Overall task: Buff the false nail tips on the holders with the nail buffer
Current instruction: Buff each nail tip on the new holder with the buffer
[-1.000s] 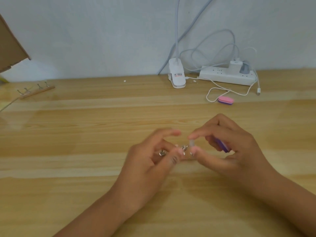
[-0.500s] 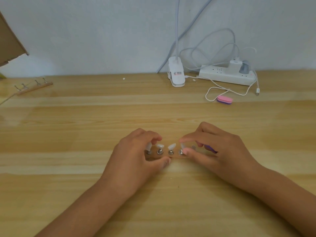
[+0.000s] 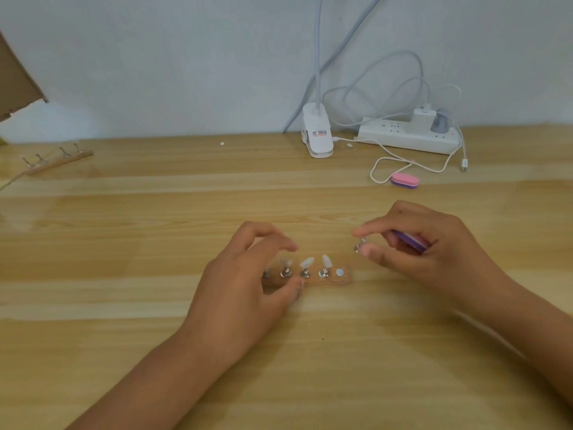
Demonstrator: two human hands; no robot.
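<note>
A clear holder base (image 3: pixel 342 279) lies on the wooden table with several metal stands carrying white false nail tips (image 3: pixel 307 262). Its rightmost magnet spot (image 3: pixel 340 272) is bare. My left hand (image 3: pixel 248 283) rests over the base's left end, thumb at its front edge and fingers curled above the stands. My right hand (image 3: pixel 415 249) hovers to the right of the base and pinches one metal stand (image 3: pixel 359 246) between thumb and forefinger. The same hand keeps a purple nail buffer (image 3: pixel 410 240) tucked under its other fingers.
A second pink and purple buffer (image 3: pixel 404 180) lies at the back right beside a white cable loop. Behind it are a white power strip (image 3: pixel 406 136) and a white clip lamp base (image 3: pixel 317 135). A wooden strip with stands (image 3: pixel 55 161) lies far left.
My right hand has lifted one stand off the base's right end and moved it up and to the right. My left hand has settled over the base's left end.
</note>
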